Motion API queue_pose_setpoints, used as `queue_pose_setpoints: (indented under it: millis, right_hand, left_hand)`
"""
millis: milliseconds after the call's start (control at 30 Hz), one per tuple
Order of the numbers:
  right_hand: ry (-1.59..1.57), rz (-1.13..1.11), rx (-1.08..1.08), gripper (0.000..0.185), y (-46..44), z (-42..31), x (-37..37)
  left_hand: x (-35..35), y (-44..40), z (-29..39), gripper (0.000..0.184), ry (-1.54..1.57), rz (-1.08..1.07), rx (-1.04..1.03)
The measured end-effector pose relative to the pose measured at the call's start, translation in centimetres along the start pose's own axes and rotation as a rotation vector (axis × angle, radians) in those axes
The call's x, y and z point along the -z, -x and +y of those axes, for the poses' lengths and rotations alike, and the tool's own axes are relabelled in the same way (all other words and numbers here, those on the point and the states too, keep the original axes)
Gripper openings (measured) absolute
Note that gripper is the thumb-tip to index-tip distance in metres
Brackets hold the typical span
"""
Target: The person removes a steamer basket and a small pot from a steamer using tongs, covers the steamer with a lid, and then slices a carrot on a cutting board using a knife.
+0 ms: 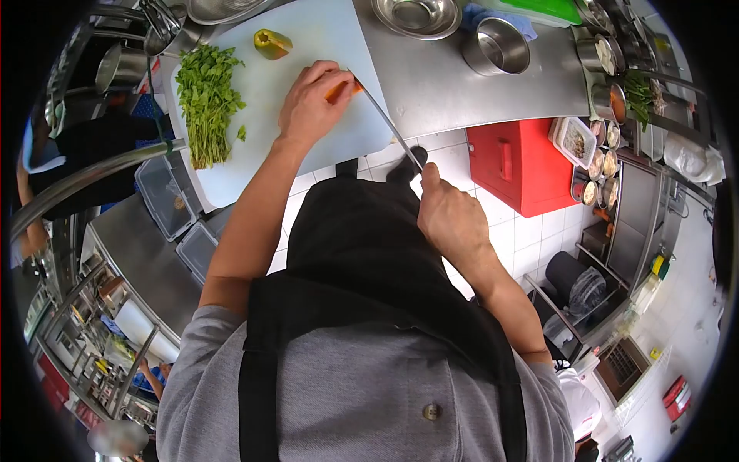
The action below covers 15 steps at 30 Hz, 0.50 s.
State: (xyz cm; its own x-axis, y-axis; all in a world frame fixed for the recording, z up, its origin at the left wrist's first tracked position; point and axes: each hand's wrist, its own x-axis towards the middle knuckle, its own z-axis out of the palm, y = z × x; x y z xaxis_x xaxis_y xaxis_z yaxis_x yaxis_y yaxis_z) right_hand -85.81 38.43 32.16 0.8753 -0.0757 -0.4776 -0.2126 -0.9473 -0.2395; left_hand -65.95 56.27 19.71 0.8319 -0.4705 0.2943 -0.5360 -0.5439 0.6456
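Note:
On the white cutting board (323, 31), my left hand (315, 104) presses down with curled fingers on an orange vegetable piece (336, 92), mostly covered by the fingers. My right hand (456, 214) grips the handle of a long kitchen knife (389, 121). Its blade points up and left, the tip right beside the orange piece and my left fingertips. A cut green pepper (272, 45) with an orange-red patch lies further up the board. To the left of my left hand, a bunch of leafy green herbs (206, 108) is spread along the board's edge.
Right of the board, a steel pot (496, 46) and a steel bowl (416, 15) stand on the steel counter (454, 96). Beyond the counter's front edge is a red box (508, 169). Several small containers line the right side. A metal rail (85, 181) runs at left.

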Motion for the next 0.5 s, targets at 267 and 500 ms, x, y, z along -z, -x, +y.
queue_pose_setpoints:
  millis: [267, 500]
  right_hand:
    - [-0.013, -0.066, 0.012, 0.032, -1.7, 0.3, 0.2]
    - [-0.05, -0.055, 0.013, 0.031, -6.3, 1.0, -3.4]
  left_hand:
    - [-0.2, -0.1, 0.0, 0.012, -0.001, 0.038, -0.029]
    - [-0.1, -0.1, 0.0, 0.013, 0.014, 0.031, -0.017]
